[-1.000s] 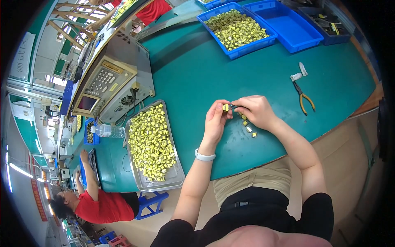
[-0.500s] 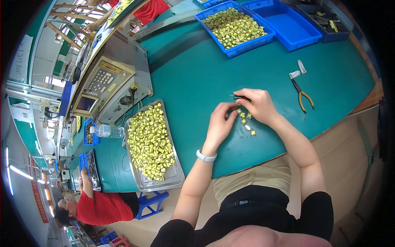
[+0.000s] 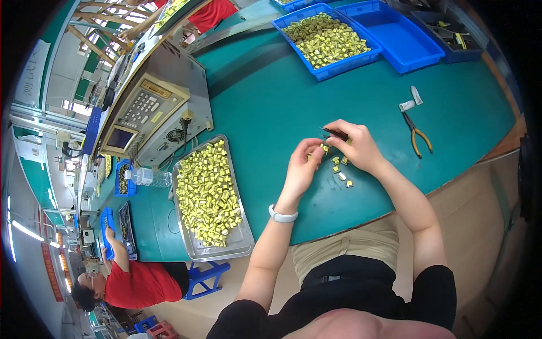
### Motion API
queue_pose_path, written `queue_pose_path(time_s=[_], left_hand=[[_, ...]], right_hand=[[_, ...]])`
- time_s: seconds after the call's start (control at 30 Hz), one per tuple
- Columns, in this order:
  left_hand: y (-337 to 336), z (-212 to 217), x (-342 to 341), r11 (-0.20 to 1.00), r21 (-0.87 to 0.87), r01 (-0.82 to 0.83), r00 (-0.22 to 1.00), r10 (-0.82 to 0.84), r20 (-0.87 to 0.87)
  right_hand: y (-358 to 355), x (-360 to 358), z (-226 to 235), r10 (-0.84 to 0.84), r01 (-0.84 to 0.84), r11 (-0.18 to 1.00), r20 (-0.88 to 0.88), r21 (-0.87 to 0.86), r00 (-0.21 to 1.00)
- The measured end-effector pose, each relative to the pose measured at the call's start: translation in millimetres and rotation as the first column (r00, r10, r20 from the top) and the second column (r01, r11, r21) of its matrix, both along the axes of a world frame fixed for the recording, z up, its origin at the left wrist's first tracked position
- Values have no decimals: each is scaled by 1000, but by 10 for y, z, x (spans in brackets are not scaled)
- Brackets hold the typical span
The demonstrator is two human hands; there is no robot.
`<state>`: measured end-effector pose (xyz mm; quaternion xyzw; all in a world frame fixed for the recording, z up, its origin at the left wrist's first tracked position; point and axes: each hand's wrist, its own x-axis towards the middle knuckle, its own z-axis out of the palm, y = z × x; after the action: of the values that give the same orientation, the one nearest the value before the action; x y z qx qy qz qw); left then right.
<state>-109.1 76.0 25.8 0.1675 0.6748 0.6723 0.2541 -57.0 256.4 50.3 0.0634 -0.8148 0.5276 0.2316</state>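
Small boxy yellow parts (image 3: pixel 340 168) — slim dark tweezers (image 3: pixel 334 133) in right hand (image 3: pixel 357 148)

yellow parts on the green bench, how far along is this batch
Done: cannot tell which parts are finished; a blue bin holds many. In hand: the left hand holds one yellow part while the right hand works a dark tool at it. Left: loose parts nearby and a full metal tray.
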Motion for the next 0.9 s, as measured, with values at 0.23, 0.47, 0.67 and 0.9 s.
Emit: queue_pose_path(time_s=[0.23,0.47,0.67,0.9], left_hand=[[-34,-58,-54,948,317,-29,925,-95,368],[-39,-37,-29,962,271,-36,923,-72,378],[-33,34,-17,958,286,-14,924,-97,370],[-28,2,-34,972,236,-16,936,-68,345]], right_hand=[[-34,26,14,82,-76,992,52,-101,995],[-40,22,-39,64,-64,997,-2,-33,998],[-25,-1,-72,22,-21,1000,-46,10,999],[-30,-11,-87,23,-16,995,-68,102,997]])
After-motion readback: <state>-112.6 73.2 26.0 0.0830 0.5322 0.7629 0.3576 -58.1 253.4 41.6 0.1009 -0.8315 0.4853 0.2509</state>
